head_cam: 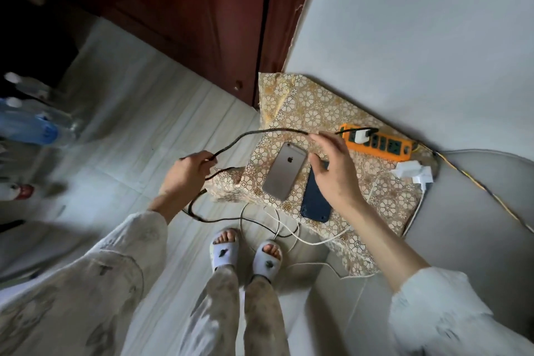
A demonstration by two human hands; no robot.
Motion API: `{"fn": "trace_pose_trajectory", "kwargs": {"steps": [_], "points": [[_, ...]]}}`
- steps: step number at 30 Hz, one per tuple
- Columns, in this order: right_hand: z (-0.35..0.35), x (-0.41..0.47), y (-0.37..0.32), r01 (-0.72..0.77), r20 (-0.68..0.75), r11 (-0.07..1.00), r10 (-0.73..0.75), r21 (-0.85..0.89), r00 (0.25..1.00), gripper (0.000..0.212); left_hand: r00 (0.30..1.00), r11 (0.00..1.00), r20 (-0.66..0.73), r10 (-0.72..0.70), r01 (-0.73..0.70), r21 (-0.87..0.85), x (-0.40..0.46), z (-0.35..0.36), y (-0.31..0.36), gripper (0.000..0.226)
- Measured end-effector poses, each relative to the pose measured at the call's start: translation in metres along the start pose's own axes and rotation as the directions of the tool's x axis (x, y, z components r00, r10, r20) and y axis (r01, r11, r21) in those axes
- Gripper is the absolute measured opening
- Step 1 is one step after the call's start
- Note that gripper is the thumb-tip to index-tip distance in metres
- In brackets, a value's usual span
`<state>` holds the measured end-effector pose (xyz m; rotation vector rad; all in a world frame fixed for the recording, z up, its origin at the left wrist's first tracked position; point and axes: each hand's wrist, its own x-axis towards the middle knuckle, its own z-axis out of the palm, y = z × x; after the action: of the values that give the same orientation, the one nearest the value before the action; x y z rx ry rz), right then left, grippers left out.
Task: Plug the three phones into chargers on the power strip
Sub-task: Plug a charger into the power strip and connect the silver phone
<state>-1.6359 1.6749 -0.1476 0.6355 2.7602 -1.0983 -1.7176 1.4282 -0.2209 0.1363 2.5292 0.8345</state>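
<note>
An orange power strip (384,147) lies at the back of a small table covered in a floral cloth (318,113). A white charger (361,136) sits plugged into its left end, and a black cable (260,132) runs from it. My right hand (332,165) pinches that cable above the phones. My left hand (187,170) grips the same cable further along, left of the table. A grey phone (284,170) lies face down on the cloth. A dark blue phone (315,202) lies beside it, partly under my right hand. Loose white chargers (413,172) rest at the right.
A white cable (312,240) and black cable loops hang off the table's front edge above my slippered feet (245,254). A dark red cabinet (202,23) stands behind, a white wall to the right. Plastic bottles (29,124) stand on the floor at left.
</note>
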Motion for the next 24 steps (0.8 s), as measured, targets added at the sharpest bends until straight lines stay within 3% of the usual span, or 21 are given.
{"fn": "trace_pose_trajectory", "kwargs": {"steps": [2, 4, 7, 10, 12, 17, 21, 24], "points": [[0.008, -0.013, 0.002, -0.033, -0.040, 0.999, 0.035, 0.039, 0.999, 0.037, 0.994, 0.999, -0.099, 0.041, -0.044, -0.027, -0.008, -0.014, 0.004, 0.015], [0.020, -0.024, 0.001, -0.082, 0.118, 0.995, 0.074, 0.061, 0.990, 0.038, 0.992, 0.992, -0.120, 0.033, -0.048, -0.120, -0.015, -0.027, 0.013, 0.015], [0.044, -0.039, -0.010, -0.079, 0.419, 0.995, 0.047, 0.059, 0.907, 0.049, 0.998, 0.949, -0.057, 0.021, -0.038, -0.312, -0.025, -0.044, 0.032, 0.013], [0.070, -0.041, -0.026, 0.020, 0.527, 0.998, -0.047, 0.056, 0.848, 0.061, 0.998, 0.903, -0.023, 0.061, -0.065, -0.425, -0.033, -0.065, 0.056, 0.023], [0.084, -0.039, -0.039, 0.041, 0.524, 0.994, -0.090, 0.104, 0.847, 0.059, 0.995, 0.885, -0.018, 0.101, -0.098, -0.455, -0.036, -0.077, 0.071, 0.024], [0.097, -0.032, -0.062, 0.066, 0.350, 0.989, -0.108, 0.129, 0.931, 0.036, 0.994, 0.848, 0.003, 0.107, -0.090, -0.523, -0.045, -0.092, 0.092, 0.015], [0.085, -0.034, -0.069, 0.031, 0.412, 0.989, -0.088, 0.145, 0.907, 0.023, 0.997, 0.793, 0.051, 0.056, -0.014, -0.609, -0.052, -0.096, 0.098, 0.012], [0.071, -0.040, -0.075, -0.028, 0.418, 0.987, -0.040, 0.155, 0.907, 0.026, 0.994, 0.756, 0.103, 0.041, 0.037, -0.654, -0.054, -0.101, 0.105, 0.017]]}}
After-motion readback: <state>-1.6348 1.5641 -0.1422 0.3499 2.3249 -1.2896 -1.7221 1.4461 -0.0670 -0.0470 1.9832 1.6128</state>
